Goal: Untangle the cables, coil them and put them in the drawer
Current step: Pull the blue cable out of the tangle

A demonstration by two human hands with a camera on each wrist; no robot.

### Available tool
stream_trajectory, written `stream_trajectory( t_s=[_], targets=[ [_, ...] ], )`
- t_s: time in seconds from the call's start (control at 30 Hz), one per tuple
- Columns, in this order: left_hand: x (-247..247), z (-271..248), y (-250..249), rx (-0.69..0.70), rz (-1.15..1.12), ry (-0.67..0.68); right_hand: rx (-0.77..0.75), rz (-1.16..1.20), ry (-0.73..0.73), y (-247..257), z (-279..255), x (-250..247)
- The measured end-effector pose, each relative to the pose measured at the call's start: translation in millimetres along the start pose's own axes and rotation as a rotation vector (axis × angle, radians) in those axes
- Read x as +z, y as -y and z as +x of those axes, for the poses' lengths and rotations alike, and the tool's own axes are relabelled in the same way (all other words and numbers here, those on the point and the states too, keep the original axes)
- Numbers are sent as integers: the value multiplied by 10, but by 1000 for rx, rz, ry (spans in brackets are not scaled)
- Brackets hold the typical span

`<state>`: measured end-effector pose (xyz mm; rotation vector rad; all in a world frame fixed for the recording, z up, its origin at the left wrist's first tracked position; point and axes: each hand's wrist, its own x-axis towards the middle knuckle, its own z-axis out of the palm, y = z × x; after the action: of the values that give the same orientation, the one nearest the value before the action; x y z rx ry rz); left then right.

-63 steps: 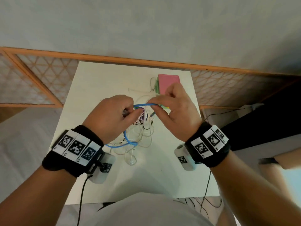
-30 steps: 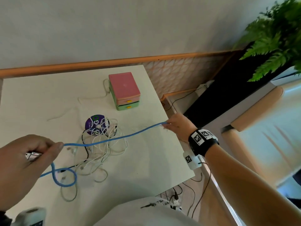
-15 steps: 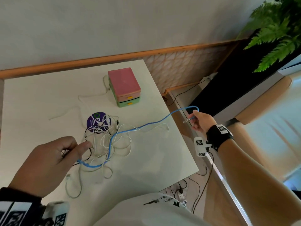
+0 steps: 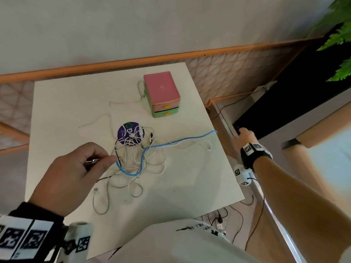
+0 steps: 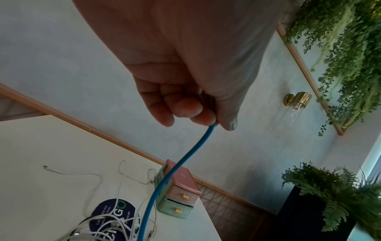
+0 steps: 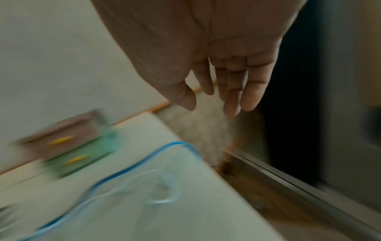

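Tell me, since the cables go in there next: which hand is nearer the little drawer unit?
Right, narrowly. The right hand hangs open past the table edge beside the drawer unit; the left hand pinches the blue cable on the tangle's near side.

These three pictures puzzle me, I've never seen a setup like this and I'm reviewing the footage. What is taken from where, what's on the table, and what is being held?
No machine here: a person works with bare hands, wearing one camera on the head and one on each wrist.

The head view looks down at a white table. On it lie a tangle of white cables, a purple round sticker and a small pink and green drawer box, both drawers shut.

The left wrist view shows the left hand pinching one end of the blue cable between its fingers and thumb.

The blurred right wrist view shows the right hand open and empty, beyond the table's right edge. The blue cable's far end hangs over that edge.
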<state>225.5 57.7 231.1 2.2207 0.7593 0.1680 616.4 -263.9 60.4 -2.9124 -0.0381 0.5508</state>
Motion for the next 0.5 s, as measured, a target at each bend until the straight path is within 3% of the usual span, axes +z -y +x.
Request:
stream_trajectory(
  t_s=[0.1,0.2,0.3,0.37,0.4,0.43,0.5],
  targets=[
    [45,-17,-34,11,-17,10,-393,30,3,539,-399,8],
    [118,-20,-75,88,-15,59,-872,196,74,1150,-1150,-44],
    [167,-17,-146,176,3,95,-1281,304,260,1639,-1940,-224],
    [171,-18,-216,239,-8,94,-1380,375,452,1830,-2317,-317],
    [160,-24,-248,264,-18,89,-1351,392,545,1884,-2441,-343],
    [143,-33,-275,279,-29,84,-1297,388,588,1924,-2533,-346],
    [105,-60,-310,268,-49,65,-1222,324,517,1956,-2601,-319]
  ],
)
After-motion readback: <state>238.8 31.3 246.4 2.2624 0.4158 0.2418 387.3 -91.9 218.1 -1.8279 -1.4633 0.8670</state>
